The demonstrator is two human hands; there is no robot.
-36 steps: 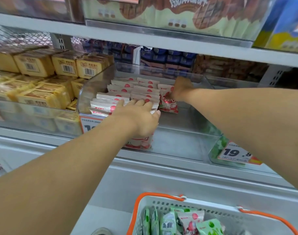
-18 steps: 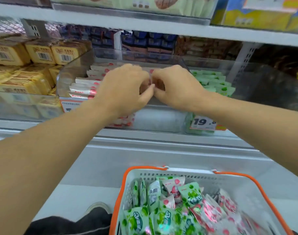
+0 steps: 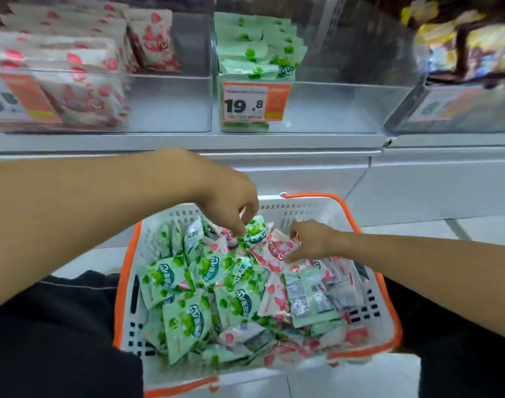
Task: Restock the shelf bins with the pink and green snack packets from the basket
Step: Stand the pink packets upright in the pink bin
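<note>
restocking looks partway done, judging by how things lie: the basket point(image 3: 274, 209) on the floor in front of the shelf, white with an orange rim, is heaped with packets, so plenty is left to move. green packets point(image 3: 188, 285) fill its left and middle, pink packets point(image 3: 277, 300) lie mostly to the right and along the near edge, and several show only their barcoded backs. up on the shelf, the left clear bin point(image 3: 171, 104) holds rows of pink packets stacked toward its left side, with bare room at its right end; the next bin point(image 3: 331, 107), carrying a price tag point(image 3: 255, 101) reading 19.8, holds a short stack of green packets at its left end and is otherwise mostly vacant, so it seems to need the most filling. a further bin point(image 3: 461, 110) at the right holds other, blurred goods that are no part of this job. both hands are down in the basket at its far end: the left hand point(image 3: 231, 202) has its fingers curled downward and pinches something small among the packets near a green one, though which packet it has is too blurred to say; the right hand point(image 3: 311, 239) grips the edge of a pink packet point(image 3: 274, 248) lying on top of the pile. the step in hand appears to be gathering a fresh lot to carry up to the bins.
</note>
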